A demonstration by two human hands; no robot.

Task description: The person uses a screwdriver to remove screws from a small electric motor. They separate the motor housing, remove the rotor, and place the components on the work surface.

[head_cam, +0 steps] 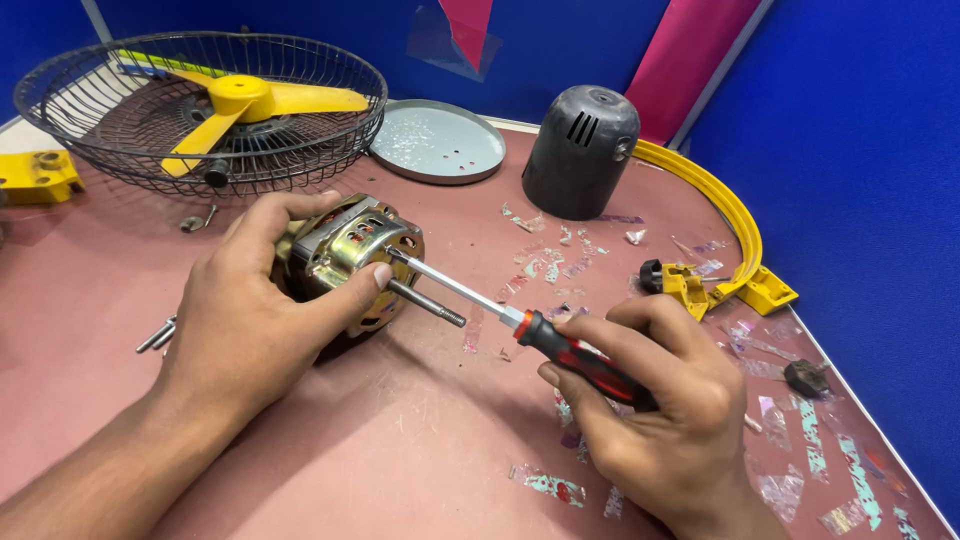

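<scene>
One motor (355, 255) under left hand (250, 310) (gripped).

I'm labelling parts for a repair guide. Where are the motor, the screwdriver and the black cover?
motor (352, 245), head view, its metal front plate.
screwdriver (575, 355), head view, its red-black handle.
black cover (580, 150), head view, its side wall.

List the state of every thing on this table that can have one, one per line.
Motor: out of its housing, on its side, gripped by the left hand.
Screwdriver: held in the right hand, tip at the motor face.
Motor cover: off, standing on the table.
Fan guard: detached, lying flat with the yellow blade in it.
Yellow ring: off, lying at the table edge.
</scene>
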